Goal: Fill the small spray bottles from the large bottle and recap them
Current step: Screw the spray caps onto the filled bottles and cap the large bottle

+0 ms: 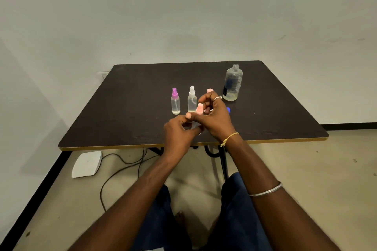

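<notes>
My left hand (179,132) grips the clear body of a small spray bottle (194,125) near the table's front edge. My right hand (214,117) pinches that bottle's pale pink spray cap (199,108) from the right. Behind my hands stand two small capped bottles: one with a purple cap (175,101) and one with a white cap (192,100). A pink-topped item (210,90) peeks out behind my right hand; its body is hidden. The large clear bottle (232,82) stands uncapped at the back right, holding a little liquid. A blue cap (228,109) lies beside my right hand.
The dark square table (132,108) has a yellow front edge. Below it are black table legs (223,161), a white board (86,164) on the floor at the left and a black cable (122,171). My knees in blue trousers (234,199) sit under the front edge.
</notes>
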